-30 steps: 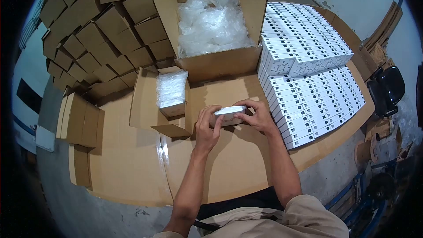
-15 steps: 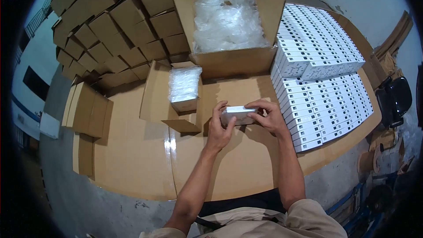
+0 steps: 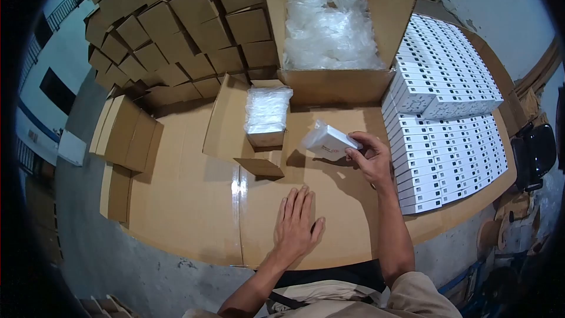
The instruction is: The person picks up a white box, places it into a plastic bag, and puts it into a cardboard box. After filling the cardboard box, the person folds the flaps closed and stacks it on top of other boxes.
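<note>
My right hand (image 3: 372, 158) pinches the right end of a small white box (image 3: 332, 145) between thumb and fingers. A clear plastic bag covers the box, its loose end sticking out at the upper left, and faint reddish print shows on the front side. My left hand (image 3: 297, 224) lies flat on the cardboard surface (image 3: 182, 200), fingers stretched out and holding nothing. Left of the white box stands an open carton (image 3: 226, 123) with a row of plastic-wrapped boxes (image 3: 268, 109) inside.
Behind stands a large open carton (image 3: 335, 85) full of clear plastic bags (image 3: 332, 29). Stacked white boxes (image 3: 447, 153) fill the right side. Many brown cartons (image 3: 176, 29) are piled at the back left, with more brown cartons (image 3: 126, 135) at the left edge.
My left hand has let go of the white box and come down onto the cardboard nearer me. My right hand alone now holds the box, tilted. The camera view has shifted.
</note>
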Demonstrator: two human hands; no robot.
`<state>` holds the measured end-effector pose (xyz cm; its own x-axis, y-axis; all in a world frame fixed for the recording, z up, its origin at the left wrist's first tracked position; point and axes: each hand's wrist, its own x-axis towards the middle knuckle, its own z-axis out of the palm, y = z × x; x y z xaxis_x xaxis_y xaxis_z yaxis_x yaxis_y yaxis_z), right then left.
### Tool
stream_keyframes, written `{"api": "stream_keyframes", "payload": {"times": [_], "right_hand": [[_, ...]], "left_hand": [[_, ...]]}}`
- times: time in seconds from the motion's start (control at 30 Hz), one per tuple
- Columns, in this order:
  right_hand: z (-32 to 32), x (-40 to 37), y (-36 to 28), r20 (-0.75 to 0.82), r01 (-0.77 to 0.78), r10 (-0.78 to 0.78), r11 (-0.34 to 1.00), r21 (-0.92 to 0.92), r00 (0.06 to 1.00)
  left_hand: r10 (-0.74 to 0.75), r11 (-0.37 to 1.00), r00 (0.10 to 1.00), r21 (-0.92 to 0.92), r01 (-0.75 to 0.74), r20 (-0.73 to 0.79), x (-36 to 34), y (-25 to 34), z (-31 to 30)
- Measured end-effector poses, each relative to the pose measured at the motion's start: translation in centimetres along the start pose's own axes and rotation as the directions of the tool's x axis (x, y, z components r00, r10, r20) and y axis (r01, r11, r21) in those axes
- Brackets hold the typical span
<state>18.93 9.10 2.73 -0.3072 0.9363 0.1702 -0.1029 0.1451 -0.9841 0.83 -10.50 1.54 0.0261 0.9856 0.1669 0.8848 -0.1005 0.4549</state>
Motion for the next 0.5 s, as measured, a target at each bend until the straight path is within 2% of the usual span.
{"api": "stream_keyframes", "payload": {"times": [0.1, 0.2, 0.3, 0.5], "right_hand": [[1.8, 1.1, 0.5, 0.017, 0.132, -0.135, 0.982, 0.138, 0.991], [4.0, 2.4, -0.5, 0.060, 0.211, -0.220, 0.969, 0.125, 0.974], [7.3, 4.0, -1.4, 0.064, 0.252, -0.269, 0.947, 0.200, 0.961], [10.5, 5.7, -0.8, 0.174, 0.231, -0.250, 0.965, 0.122, 0.953]], "left_hand": [[-0.031, 0.999, 0.999, 0.035, 0.029, 0.044, -1.3, 0.4, -0.7], [-0.045, 0.998, 0.997, 0.036, 0.042, 0.060, -1.7, 0.4, -1.0], [-0.039, 0.999, 0.999, 0.035, 0.038, 0.035, -1.2, 0.2, -0.8], [-0.039, 0.999, 0.999, 0.014, 0.039, -0.002, -1.0, -0.1, -0.7]]}}
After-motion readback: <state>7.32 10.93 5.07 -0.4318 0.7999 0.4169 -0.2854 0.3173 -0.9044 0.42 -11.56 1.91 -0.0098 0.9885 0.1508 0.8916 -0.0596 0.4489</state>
